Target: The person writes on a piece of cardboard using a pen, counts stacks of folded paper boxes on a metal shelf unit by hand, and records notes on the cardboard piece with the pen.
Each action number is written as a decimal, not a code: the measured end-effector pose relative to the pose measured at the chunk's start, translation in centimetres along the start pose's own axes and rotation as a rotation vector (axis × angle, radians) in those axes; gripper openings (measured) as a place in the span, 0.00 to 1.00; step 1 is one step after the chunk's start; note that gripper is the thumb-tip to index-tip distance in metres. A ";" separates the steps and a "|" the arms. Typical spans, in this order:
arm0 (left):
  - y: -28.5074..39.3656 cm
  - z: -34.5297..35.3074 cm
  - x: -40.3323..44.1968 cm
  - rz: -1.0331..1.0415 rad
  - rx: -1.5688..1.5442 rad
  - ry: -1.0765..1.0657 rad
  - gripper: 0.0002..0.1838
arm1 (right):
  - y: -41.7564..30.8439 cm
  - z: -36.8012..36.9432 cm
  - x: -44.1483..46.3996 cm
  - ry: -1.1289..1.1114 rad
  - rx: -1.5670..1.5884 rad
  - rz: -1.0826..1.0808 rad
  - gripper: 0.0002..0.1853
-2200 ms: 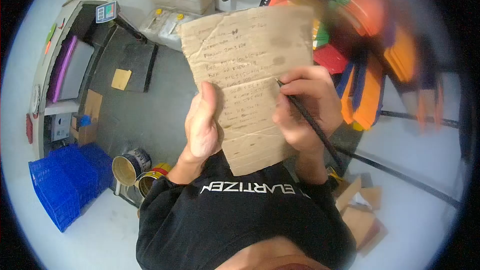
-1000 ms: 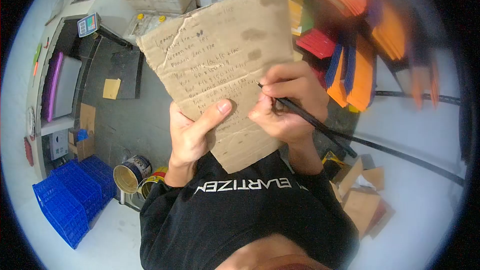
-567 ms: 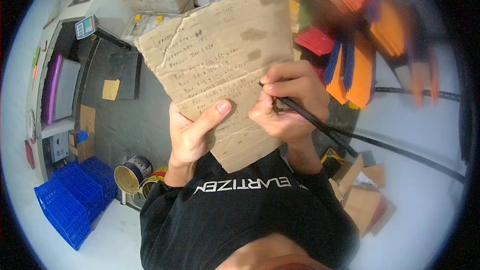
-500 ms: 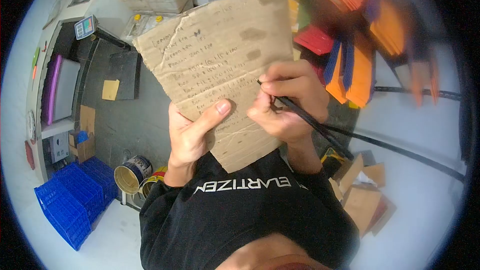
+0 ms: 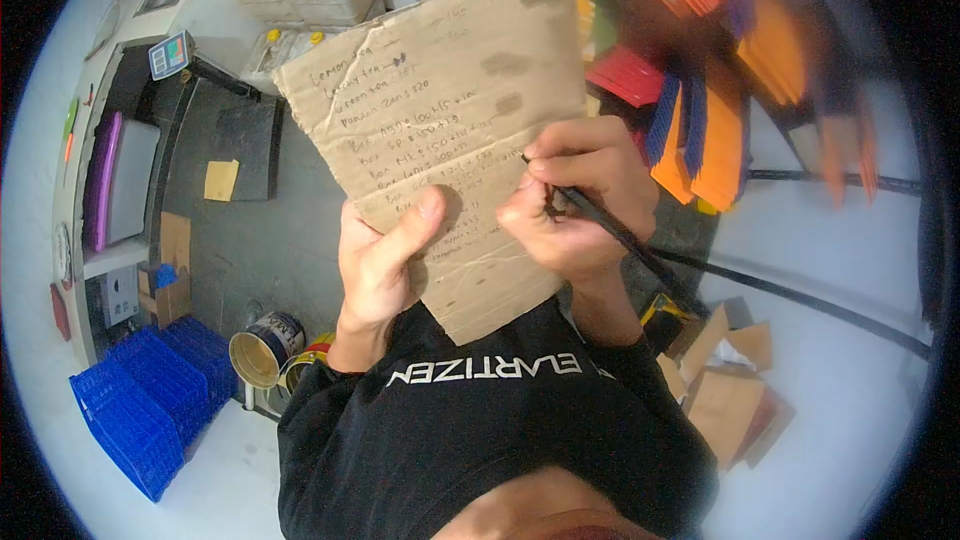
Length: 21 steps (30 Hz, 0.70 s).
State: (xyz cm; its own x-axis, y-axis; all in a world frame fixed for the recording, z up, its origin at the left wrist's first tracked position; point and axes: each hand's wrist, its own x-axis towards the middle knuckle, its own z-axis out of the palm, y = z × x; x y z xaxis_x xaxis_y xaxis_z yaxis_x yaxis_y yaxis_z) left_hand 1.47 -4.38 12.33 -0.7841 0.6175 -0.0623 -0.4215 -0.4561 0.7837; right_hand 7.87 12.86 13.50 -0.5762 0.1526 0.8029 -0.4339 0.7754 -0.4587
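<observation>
A creased piece of brown cardboard [image 5: 450, 70], covered in handwritten lines of words and numbers, is held up in front of my black shirt. My left hand [image 5: 385, 255] grips its lower left edge, thumb on the written face and fingers behind. At the right part of the sheet, my right hand [image 5: 590, 195] pinches a dark pen [image 5: 580, 202], its tip near the end of a written line. Whether the tip touches the cardboard I cannot tell.
Blue plastic crates [image 5: 150, 400] and an open paint can [image 5: 262, 352] stand lower left. Jerrycans [image 5: 310, 0] are at the top. Orange stacked items [image 5: 715, 140] hang upper right. Open cardboard boxes [image 5: 725, 400] lie lower right, below a long black bar [image 5: 800, 303].
The cardboard has shifted and tilted slightly. My left thumb has slid a little up and left on it, while my right hand with the pen has barely moved.
</observation>
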 end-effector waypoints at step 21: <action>-2.0 -3.6 2.1 -0.144 -0.249 0.010 0.33 | 1.1 -1.0 -3.9 0.330 0.117 0.675 0.12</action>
State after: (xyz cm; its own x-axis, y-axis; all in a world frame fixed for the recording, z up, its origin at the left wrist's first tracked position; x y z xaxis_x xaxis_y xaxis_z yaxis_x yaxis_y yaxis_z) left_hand -1.01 -4.52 8.40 -0.7122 0.6813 -0.1693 -0.6265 -0.5081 0.5910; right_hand 10.37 13.72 10.22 -0.5138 0.7603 0.3974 -0.1421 0.3814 -0.9134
